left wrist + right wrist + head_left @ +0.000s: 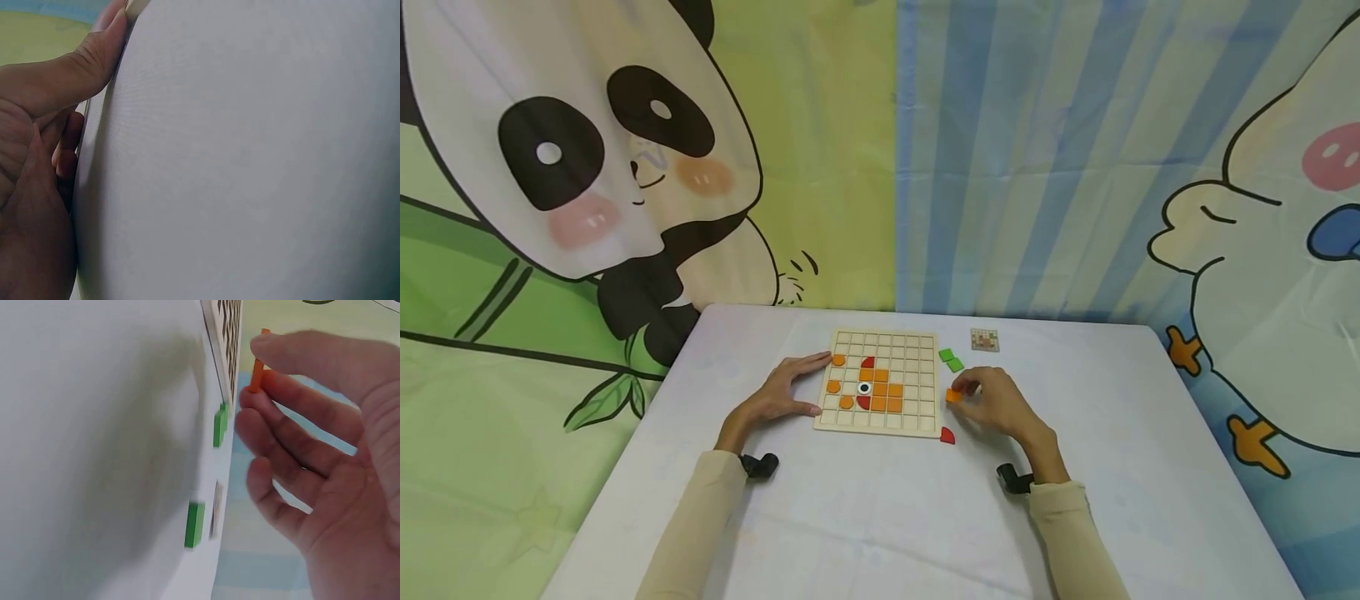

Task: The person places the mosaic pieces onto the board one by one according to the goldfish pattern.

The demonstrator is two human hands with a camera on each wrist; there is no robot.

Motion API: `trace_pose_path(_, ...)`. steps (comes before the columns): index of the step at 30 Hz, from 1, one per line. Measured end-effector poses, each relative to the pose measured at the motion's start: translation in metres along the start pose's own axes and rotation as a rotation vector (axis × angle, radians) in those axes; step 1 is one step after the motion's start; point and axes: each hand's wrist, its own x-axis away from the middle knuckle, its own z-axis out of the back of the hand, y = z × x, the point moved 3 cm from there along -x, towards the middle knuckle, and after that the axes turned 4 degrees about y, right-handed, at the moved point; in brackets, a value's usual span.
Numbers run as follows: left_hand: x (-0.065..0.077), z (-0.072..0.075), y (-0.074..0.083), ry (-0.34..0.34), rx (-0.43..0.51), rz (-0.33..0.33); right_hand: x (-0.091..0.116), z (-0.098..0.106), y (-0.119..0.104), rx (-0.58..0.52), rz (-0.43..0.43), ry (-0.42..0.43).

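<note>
A square wooden grid board (880, 432) lies on the white table. My left hand (778, 392) is at its left edge, thumb and fingers spread, fingertips right at the rim. Off the board's right side, my right hand (996, 404) pinches a thin orange square tile (257, 375) between thumb and fingertips. On the grid sit several orange square tiles (881, 390), a white piece with a black eye dot (864, 388), and two red quarter-round tiles (863, 402). Three orange round tiles (833, 387) lie in the left columns.
Green tiles (946, 355) lie beside the board's upper right; another green tile (194, 524) shows in the right wrist view. A loose red quarter-round tile (947, 435) is by the lower right corner. A small patterned card (985, 339) lies farther back. A printed curtain (1000, 167) hangs behind.
</note>
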Motion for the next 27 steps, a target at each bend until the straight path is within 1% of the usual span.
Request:
trace_pose_path(6, 0.001, 0.000, -0.001, -0.002, -0.005, -0.012, -0.018, -0.011, -0.004, -0.049, 0.006, 0.045)
trace_pose_path(12, -0.001, 0.001, 0.002, -0.001, 0.019, -0.011, -0.037, -0.024, -0.010, -0.105, 0.020, 0.058)
trace_pose_path(18, -0.002, 0.002, 0.005, 0.004, 0.019, -0.017, -0.054, -0.039, -0.016, -0.122, 0.046, 0.074)
trace_pose_path(22, -0.001, 0.003, 0.004, 0.000, 0.019, -0.020, -0.062, -0.051, -0.019, -0.133, 0.031, 0.081)
trace_pose_path(26, 0.000, 0.000, -0.002, 0.002, 0.013, -0.032, -0.067, -0.062, -0.022, -0.121, 0.018, 0.061)
trace_pose_path(27, 0.000, 0.000, -0.004, 0.004, 0.010, -0.036, -0.068, -0.063, -0.023, -0.111, 0.030, 0.057)
